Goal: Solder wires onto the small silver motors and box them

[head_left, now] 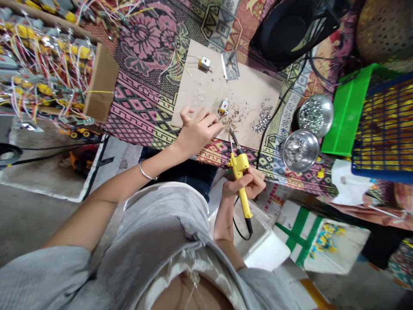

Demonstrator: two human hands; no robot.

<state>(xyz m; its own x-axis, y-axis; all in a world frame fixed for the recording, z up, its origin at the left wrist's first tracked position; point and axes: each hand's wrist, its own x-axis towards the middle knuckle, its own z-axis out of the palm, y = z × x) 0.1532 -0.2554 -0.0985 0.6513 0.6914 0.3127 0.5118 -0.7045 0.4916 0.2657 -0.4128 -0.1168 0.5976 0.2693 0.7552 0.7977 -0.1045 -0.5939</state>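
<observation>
My right hand is wrapped round a yellow soldering iron with a black cable end. Its dark tip points up and left, close to the fingertips of my left hand. Those fingers are bent and pressed together low on a cardboard sheet; what they pinch is too small to make out. Just beyond them lies a small white and yellow motor among dark crumbs. A second small motor with a thin wire rests farther up the sheet, near a bent metal bracket.
Small shiny metal parts are heaped at the sheet's right. Two metal bowls stand beyond, beside a green bin and a blue basket. A carton of wired parts is at left. A black fan-like device sits at the back.
</observation>
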